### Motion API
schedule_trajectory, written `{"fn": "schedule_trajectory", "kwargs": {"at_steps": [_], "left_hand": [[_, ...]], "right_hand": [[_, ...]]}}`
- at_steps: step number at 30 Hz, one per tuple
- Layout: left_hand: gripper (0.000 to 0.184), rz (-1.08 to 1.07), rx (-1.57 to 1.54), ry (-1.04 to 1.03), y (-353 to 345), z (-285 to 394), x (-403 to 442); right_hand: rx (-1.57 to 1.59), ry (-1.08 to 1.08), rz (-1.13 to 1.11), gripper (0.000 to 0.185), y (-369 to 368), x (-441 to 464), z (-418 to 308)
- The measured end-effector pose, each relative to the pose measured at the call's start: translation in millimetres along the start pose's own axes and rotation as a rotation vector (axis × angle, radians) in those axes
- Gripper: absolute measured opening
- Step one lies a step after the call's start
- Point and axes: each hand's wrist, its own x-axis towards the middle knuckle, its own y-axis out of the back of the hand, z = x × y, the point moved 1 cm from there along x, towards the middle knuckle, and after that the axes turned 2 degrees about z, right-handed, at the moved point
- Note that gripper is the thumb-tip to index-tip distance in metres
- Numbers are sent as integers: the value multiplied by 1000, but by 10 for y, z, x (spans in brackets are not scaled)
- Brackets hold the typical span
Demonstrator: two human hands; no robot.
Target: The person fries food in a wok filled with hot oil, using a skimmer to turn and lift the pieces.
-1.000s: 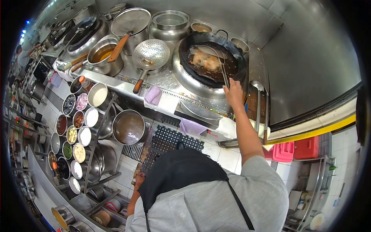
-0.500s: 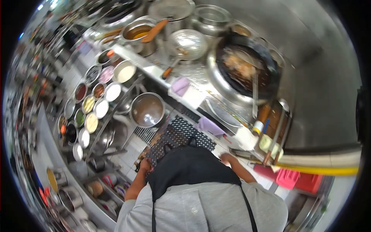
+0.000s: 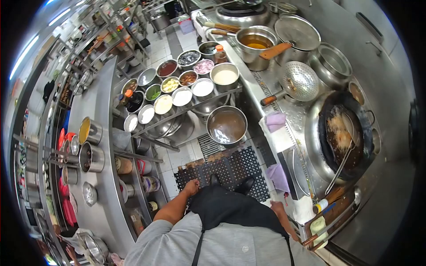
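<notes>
Both near apron (image 3: pixel 235 210): left hand (image 3: pixel 192 187) curled, right hand (image 3: pixel 277 209) blurred.

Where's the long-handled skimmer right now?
The skimmer is at the head view's right, its loop in the black wok with the food, handle across the rim.

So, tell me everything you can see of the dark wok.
The wok is round, broad and blackened, apparently metal, with a loop handle at its rim. It sits in a shiny silver-coloured ring on the counter. Inside, dark liquid surrounds golden-brown food with pale froth. A long-handled metal utensil crosses its rim. Neither the left hand nor right hand touches it.
</notes>
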Motion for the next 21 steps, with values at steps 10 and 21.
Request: {"fn": "schedule_trajectory", "kwargs": {"at_steps": [10,21], "left_hand": [[24,-13,-617,162,691,126,-119],[67,-419,-1180,-529,1802,1930,-1213]], "right_hand": [[287,252,-168,17,-384,-123,-1089],[42,1181,-522,72,-1939,-1969,-3726]]}}
